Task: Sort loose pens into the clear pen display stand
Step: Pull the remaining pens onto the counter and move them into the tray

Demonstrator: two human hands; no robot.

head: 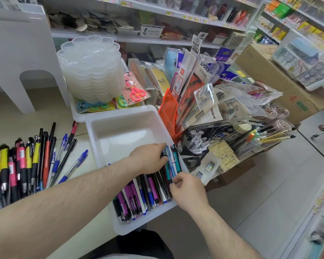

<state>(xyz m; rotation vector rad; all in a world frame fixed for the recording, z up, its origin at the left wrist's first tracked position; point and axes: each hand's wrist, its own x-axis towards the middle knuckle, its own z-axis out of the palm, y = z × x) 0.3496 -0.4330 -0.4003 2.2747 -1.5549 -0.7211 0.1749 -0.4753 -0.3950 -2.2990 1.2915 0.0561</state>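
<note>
The left hand [150, 159] reaches into the white plastic tray [123, 128], its fingers curled round the upper ends of a small bundle of blue and teal pens [171, 164] lying against the tray's right wall. The fingertips are hidden behind the pens, so how many it grasps is hard to make out. The right hand [189, 191] meets the same bundle lower down, thumb and fingers pinching the lower end of a pen; which pen exactly cannot be told.

Below the hands, a row of purple, white, black and blue pens [138, 199] lies side by side in the near part of the tray, their tips partly covered by the left forearm and the tray's rim. The far half of the tray shows only its smooth, glossy floor.

On the pale desk [82, 150] to the left, loose pens [26, 161] fan out: yellow, pink, black and red barrels with rubbery grips, plus clear blue-capped ballpoints; the heap is cut off by the left edge.

Behind the tray stands a stack of translucent scalloped palettes [91, 70] beside carded pink scissors [137, 92]. To the right, crinkled clear packets of brushes [204, 86] lean in a cluttered pile. A clear pen display stand cannot be made out.
</note>
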